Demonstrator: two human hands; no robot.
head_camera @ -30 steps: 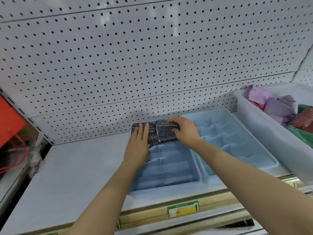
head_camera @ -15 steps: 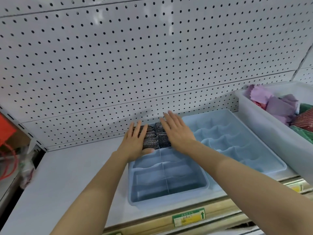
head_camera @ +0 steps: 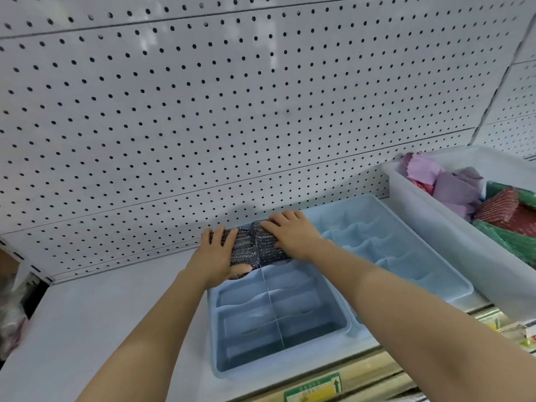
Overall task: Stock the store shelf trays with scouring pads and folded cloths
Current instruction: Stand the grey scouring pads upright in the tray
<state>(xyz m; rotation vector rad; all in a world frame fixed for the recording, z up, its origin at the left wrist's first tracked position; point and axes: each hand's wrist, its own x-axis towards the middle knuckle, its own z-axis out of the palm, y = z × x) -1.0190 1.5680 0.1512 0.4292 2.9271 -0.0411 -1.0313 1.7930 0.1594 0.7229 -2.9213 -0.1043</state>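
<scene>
Right now both hands sit on two dark, silver-flecked metallic scouring pads (head_camera: 255, 246) packed side by side in the rearmost compartment of a pale blue divided plastic tray (head_camera: 278, 329). The left hand (head_camera: 216, 258) wraps the left pad, fingers over the top and thumb hooked under its near edge. The right hand (head_camera: 290, 233) lies with fingers bent across the right pad, pressing it down. Just right of that hand rests a second pale blue compartment tray (head_camera: 406, 256), and beyond it a translucent white plastic bin (head_camera: 435, 224) holding purple cloths (head_camera: 446, 187).
</scene>
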